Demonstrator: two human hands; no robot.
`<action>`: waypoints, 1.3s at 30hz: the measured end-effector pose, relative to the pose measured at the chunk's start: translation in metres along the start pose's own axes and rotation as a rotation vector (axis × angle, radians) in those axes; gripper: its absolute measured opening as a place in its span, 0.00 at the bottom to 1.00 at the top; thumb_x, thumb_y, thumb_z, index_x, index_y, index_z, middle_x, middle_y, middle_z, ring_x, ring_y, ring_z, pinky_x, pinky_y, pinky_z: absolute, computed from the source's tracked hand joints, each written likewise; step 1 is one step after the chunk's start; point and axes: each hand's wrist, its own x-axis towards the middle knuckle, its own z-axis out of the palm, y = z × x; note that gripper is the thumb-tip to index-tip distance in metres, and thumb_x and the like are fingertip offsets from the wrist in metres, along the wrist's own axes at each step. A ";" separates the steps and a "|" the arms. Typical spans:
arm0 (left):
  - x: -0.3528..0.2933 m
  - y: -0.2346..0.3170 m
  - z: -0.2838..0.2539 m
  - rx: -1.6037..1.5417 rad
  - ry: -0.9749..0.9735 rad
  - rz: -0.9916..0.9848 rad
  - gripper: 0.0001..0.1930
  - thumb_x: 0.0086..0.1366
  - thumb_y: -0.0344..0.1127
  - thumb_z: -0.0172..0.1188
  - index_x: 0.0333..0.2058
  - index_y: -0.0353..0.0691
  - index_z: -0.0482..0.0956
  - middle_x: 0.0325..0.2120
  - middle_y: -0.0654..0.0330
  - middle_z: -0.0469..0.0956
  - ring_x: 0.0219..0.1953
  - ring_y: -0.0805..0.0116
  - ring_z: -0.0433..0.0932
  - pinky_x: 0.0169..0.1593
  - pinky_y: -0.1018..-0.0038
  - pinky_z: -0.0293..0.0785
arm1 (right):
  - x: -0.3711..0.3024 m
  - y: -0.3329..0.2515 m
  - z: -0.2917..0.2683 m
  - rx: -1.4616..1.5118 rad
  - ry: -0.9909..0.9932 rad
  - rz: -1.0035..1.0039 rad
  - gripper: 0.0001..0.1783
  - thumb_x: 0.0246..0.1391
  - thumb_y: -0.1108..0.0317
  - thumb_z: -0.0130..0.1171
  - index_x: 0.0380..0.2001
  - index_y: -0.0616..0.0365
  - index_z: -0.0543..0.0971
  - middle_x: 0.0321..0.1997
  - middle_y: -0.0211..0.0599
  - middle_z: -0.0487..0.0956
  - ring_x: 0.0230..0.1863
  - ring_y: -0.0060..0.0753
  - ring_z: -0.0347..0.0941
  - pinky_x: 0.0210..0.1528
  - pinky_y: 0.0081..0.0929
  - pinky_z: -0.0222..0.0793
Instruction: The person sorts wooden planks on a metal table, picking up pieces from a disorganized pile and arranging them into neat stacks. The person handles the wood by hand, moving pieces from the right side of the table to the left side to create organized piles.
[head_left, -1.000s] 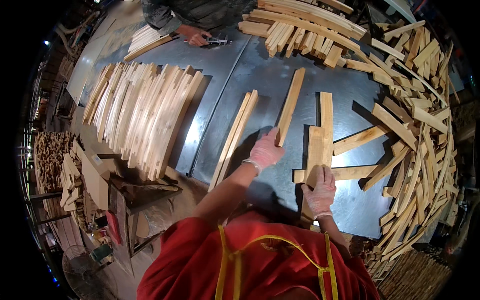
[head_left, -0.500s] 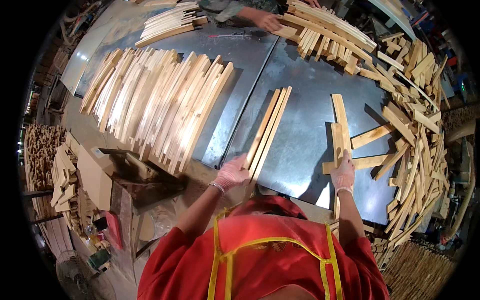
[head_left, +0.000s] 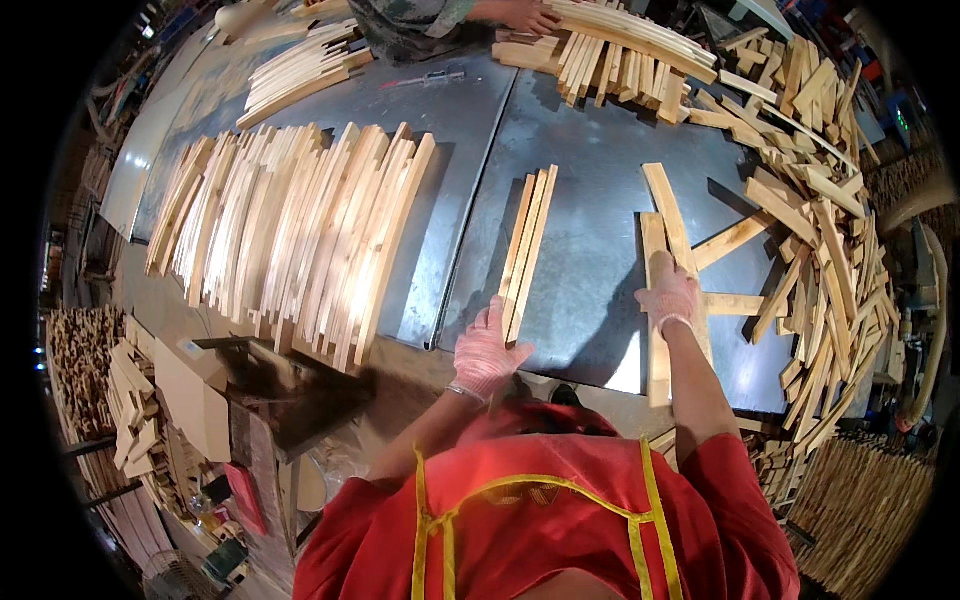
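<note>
My left hand (head_left: 487,355), in a pale pink work glove, lies at the near end of a small bundle of narrow wooden strips (head_left: 527,240). Its fingers rest by the strip ends and the thumb stands apart. Further right, my right hand (head_left: 670,297), gloved alike, grips a flat wooden strip (head_left: 656,355) that reaches over the table's near edge. Beside it, a second wooden strip (head_left: 667,205) slants away, partly covered by that hand. Two shorter wood pieces, an upper one (head_left: 735,242) and a lower one (head_left: 735,304), stick out from the right-hand pile.
A row of long wooden strips (head_left: 300,230) covers the left of the metal table (head_left: 590,270). A jumbled wood pile (head_left: 830,270) lines the right edge. Across the table, another person's hand (head_left: 528,16) is near stacked strips (head_left: 630,45). A cardboard box (head_left: 190,395) stands lower left.
My left hand has loosened from the strip bundle, its thumb now spread. My right hand has shifted onto the nearer strip, which has slid toward me. The other person's hand has moved back.
</note>
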 end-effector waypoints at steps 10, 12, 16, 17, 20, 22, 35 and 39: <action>0.001 0.025 -0.004 -0.085 0.016 -0.037 0.57 0.59 0.61 0.72 0.75 0.35 0.51 0.69 0.37 0.64 0.66 0.37 0.71 0.67 0.56 0.71 | 0.022 -0.125 0.067 0.725 -0.424 -0.290 0.41 0.61 0.48 0.60 0.68 0.65 0.68 0.63 0.66 0.78 0.66 0.63 0.74 0.66 0.48 0.68; -0.001 0.042 -0.002 0.090 0.070 -0.121 0.54 0.57 0.55 0.73 0.74 0.37 0.54 0.67 0.39 0.65 0.62 0.37 0.74 0.62 0.55 0.75 | -0.005 -0.126 0.027 0.753 -0.505 -0.423 0.43 0.61 0.45 0.59 0.70 0.64 0.67 0.66 0.63 0.76 0.68 0.60 0.72 0.70 0.45 0.64; 0.001 0.031 0.020 0.113 0.240 -0.062 0.47 0.56 0.45 0.70 0.71 0.39 0.58 0.59 0.41 0.70 0.52 0.39 0.79 0.52 0.51 0.80 | 0.021 -0.009 0.025 0.367 0.086 -0.336 0.46 0.58 0.44 0.60 0.73 0.58 0.66 0.75 0.56 0.68 0.74 0.58 0.65 0.78 0.43 0.56; -0.001 0.029 0.024 0.112 0.289 -0.052 0.45 0.56 0.43 0.69 0.70 0.40 0.59 0.57 0.42 0.70 0.49 0.40 0.79 0.49 0.50 0.80 | 0.032 0.027 0.013 0.134 0.244 -0.330 0.44 0.56 0.47 0.64 0.71 0.56 0.68 0.74 0.53 0.69 0.72 0.59 0.67 0.75 0.46 0.61; 0.001 0.032 0.027 0.106 0.330 -0.027 0.43 0.56 0.41 0.67 0.69 0.41 0.61 0.55 0.43 0.71 0.47 0.40 0.80 0.47 0.50 0.81 | 0.040 0.096 -0.001 0.137 0.187 -0.027 0.39 0.51 0.53 0.70 0.66 0.52 0.73 0.64 0.52 0.77 0.63 0.59 0.75 0.64 0.48 0.73; 0.002 0.033 0.022 0.103 0.307 -0.035 0.42 0.56 0.42 0.67 0.69 0.40 0.61 0.55 0.43 0.71 0.47 0.40 0.80 0.48 0.50 0.81 | 0.047 0.110 0.012 0.139 0.108 0.020 0.37 0.50 0.56 0.71 0.64 0.50 0.75 0.59 0.51 0.81 0.58 0.59 0.79 0.59 0.49 0.77; -0.016 0.020 0.003 0.164 0.133 -0.091 0.53 0.53 0.56 0.72 0.74 0.44 0.56 0.69 0.42 0.61 0.58 0.37 0.77 0.57 0.51 0.79 | -0.033 -0.099 0.052 0.550 -0.454 -0.573 0.34 0.62 0.52 0.54 0.66 0.61 0.71 0.59 0.64 0.79 0.61 0.67 0.75 0.64 0.47 0.70; -0.023 0.009 -0.021 0.063 0.095 -0.146 0.46 0.53 0.48 0.69 0.70 0.45 0.60 0.67 0.48 0.63 0.54 0.41 0.79 0.55 0.50 0.78 | -0.006 0.014 0.010 0.139 -0.067 -0.367 0.36 0.56 0.63 0.59 0.69 0.57 0.71 0.69 0.50 0.75 0.69 0.55 0.70 0.71 0.44 0.67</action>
